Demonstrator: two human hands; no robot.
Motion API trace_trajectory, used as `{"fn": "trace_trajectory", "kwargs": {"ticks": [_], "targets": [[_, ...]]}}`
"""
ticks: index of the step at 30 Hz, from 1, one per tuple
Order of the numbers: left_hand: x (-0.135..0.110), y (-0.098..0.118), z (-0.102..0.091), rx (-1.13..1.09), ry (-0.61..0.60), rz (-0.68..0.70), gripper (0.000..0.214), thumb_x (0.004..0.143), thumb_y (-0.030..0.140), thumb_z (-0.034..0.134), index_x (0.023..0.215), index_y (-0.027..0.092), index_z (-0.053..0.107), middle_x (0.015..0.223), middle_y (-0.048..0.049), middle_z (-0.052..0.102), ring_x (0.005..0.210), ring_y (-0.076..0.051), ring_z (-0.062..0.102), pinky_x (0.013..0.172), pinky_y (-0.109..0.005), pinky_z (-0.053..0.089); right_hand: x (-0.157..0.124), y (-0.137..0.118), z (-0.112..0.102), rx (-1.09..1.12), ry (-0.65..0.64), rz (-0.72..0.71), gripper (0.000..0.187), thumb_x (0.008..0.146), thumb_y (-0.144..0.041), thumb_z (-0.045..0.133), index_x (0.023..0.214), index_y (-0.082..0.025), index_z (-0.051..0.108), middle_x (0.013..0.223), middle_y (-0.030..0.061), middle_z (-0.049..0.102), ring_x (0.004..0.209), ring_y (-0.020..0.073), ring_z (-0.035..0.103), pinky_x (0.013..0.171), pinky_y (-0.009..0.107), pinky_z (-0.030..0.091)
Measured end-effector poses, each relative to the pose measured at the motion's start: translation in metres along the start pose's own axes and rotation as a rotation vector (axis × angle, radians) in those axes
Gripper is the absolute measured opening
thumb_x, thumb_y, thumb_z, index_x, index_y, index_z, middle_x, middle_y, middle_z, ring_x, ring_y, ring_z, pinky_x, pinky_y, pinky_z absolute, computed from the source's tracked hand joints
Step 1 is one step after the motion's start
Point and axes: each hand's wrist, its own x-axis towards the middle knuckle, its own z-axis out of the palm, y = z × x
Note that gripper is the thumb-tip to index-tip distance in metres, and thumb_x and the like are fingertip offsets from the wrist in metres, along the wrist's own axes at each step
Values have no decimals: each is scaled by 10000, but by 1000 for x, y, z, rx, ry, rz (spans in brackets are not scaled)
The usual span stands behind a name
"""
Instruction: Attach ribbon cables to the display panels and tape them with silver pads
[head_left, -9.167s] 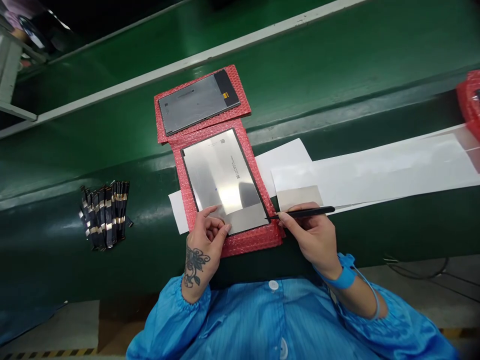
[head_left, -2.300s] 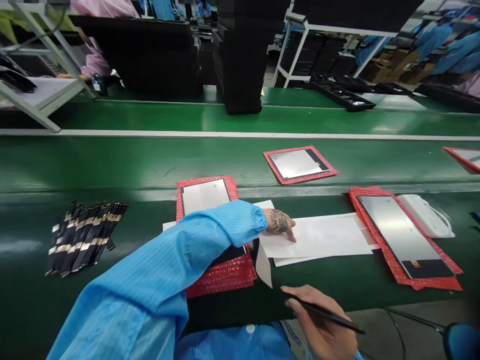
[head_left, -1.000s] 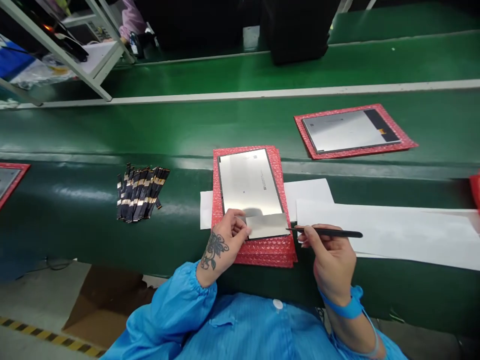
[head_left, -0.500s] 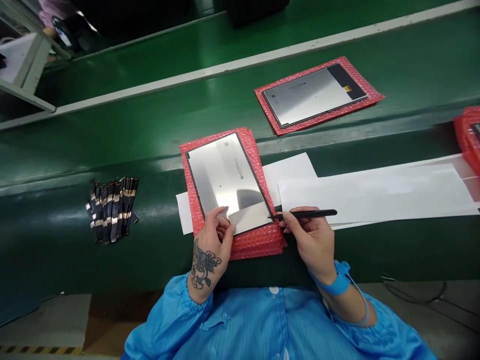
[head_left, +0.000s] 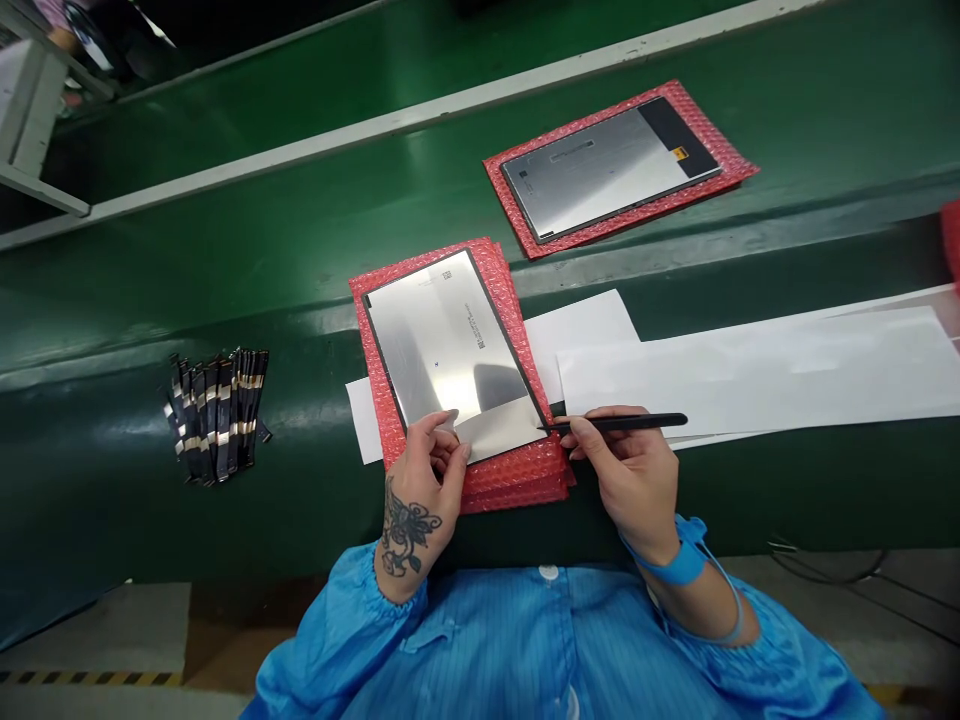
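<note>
A silver display panel [head_left: 442, 345] lies on a stack of red bubble-wrap sheets [head_left: 517, 480] at the near edge of the green bench. A pale film strip [head_left: 499, 435] covers the panel's near end. My left hand [head_left: 420, 480] pinches the left end of that strip with thumb and forefinger. My right hand [head_left: 626, 470] grips black tweezers [head_left: 615, 423], whose tip touches the strip's right corner at the panel's edge.
A second panel on red bubble wrap [head_left: 611, 165] lies farther back on the green conveyor belt [head_left: 300, 230]. A bundle of black flex cables [head_left: 217, 415] sits to the left. White paper sheets [head_left: 750, 375] spread to the right. Another red pad [head_left: 951, 235] shows at the right edge.
My left hand went from the white sheets back to the panel with a film strip. The tweezers' tip now meets the strip's right corner. The far panel drifted right.
</note>
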Motion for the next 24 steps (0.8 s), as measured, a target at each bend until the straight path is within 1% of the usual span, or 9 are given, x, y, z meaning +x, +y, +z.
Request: {"fn": "trace_trajectory", "kwargs": {"ticks": [2, 4, 10, 14, 18, 24], "targets": [[0, -4, 0, 11, 13, 65, 305, 879, 215, 619, 1176, 277, 587, 773, 48, 682, 626, -129, 653, 615, -229, 566, 0, 1, 0, -4, -9, -23, 420, 790, -632, 801, 841, -240, 659, 640, 8, 715, 574, 205, 713, 498, 306, 620], [1, -6, 0, 26, 15, 101, 311, 881, 200, 618, 1180, 280, 588, 771, 51, 686, 612, -123, 650, 604, -222, 568, 0, 2, -1, -2, -13, -46, 392, 811, -600, 800, 850, -239, 654, 649, 9, 720, 579, 201, 717, 500, 298, 621], [3, 3, -2, 113, 3, 136, 270, 886, 178, 603, 1145, 250, 584, 751, 41, 686, 575, -124, 638, 590, -230, 567, 0, 1, 0, 2, -20, -28, 359, 832, -538, 802, 868, -215, 650, 656, 25, 730, 587, 195, 726, 526, 280, 630], [5, 7, -3, 186, -19, 170, 239, 889, 169, 595, 1118, 235, 573, 741, 40, 683, 566, -125, 636, 583, -231, 557, -1, 0, 0, 8, 1, -43, 333, 836, -489, 808, 860, -204, 639, 662, 33, 735, 582, 178, 723, 530, 251, 622], [6, 11, -4, 234, -28, 173, 189, 902, 173, 561, 1085, 220, 578, 724, 33, 667, 570, -133, 634, 574, -240, 542, -1, 1, -1, 12, 1, -54, 334, 826, -483, 817, 859, -204, 636, 647, 23, 729, 562, 174, 716, 517, 249, 616], [7, 13, -6, 261, -71, 155, 151, 910, 194, 560, 1057, 220, 583, 734, 33, 665, 599, -135, 641, 581, -237, 525, 0, 2, 0, -14, 4, -30, 378, 816, -540, 808, 864, -208, 633, 666, 30, 732, 593, 199, 729, 540, 296, 635]]}}
